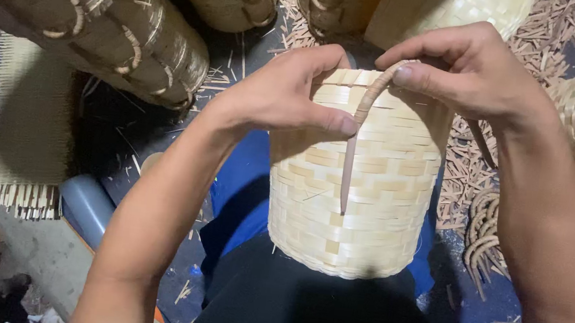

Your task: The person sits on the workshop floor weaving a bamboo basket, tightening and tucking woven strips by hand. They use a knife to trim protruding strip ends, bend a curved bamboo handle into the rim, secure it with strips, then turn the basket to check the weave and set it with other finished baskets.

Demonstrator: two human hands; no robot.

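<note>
Woven basket (356, 191), pale, resting on the lap, tilted rim-away so both hands reach its edge; left hand (287, 96) pinches the rim to steady it. Right hand (471, 70) grips a brown cane strip (350, 154), bent over the rim, tail hanging down the wall.

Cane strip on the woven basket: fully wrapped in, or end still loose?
Loose. The cane strip bends over the basket rim, pinched by the left hand and right hand; its lower end hangs free down the side.
</note>
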